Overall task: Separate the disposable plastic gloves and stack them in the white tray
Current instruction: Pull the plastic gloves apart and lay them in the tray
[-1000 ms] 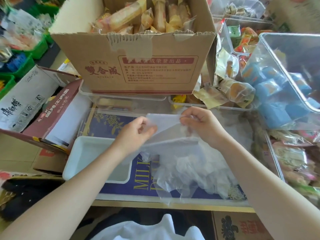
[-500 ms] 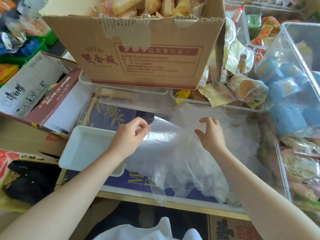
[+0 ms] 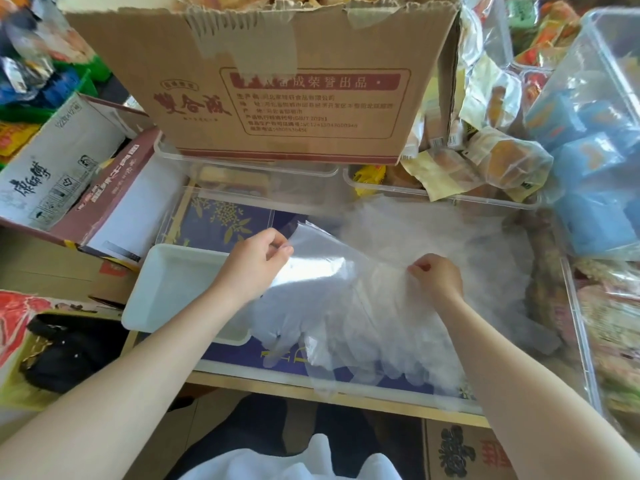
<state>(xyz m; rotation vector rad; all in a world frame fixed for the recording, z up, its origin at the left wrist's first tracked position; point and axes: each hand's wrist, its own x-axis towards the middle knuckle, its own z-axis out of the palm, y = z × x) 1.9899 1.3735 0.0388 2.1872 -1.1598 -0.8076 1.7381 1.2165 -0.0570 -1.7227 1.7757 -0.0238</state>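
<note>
Evidently, the task stood at an early stage in the head view. The white tray [image 3: 180,285] showed a bare floor as far as could be seen; whether a transparent glove already lay in it could not be told. The left hand [image 3: 258,261] pinched the cuff edge of one disposable glove [image 3: 322,268] between thumb and curled fingers, holding it lifted just beside the tray's right rim. The right hand [image 3: 438,277] pinched the film of the glove pile [image 3: 415,323] with its fingers curled, apparently holding the stock down while the single glove was drawn free. The glove's finger end hung toward the near edge of the work surface, overlapping the tray's near right corner. By judgement, the separation of this glove was nearly complete, its placement in the tray remained to be done, and most of the pile was still unsorted.

The work surface was a clear plastic bin [image 3: 581,341] resting on a blue printed sheet [image 3: 225,220]. Directly behind it stood a large cardboard box [image 3: 277,91] of wrapped snacks. Packaged pastries [image 3: 502,161] and blue packets [image 3: 595,161] lay to the right; an opened carton [image 3: 69,174] lay to the left. The room appeared crowded with stock.
</note>
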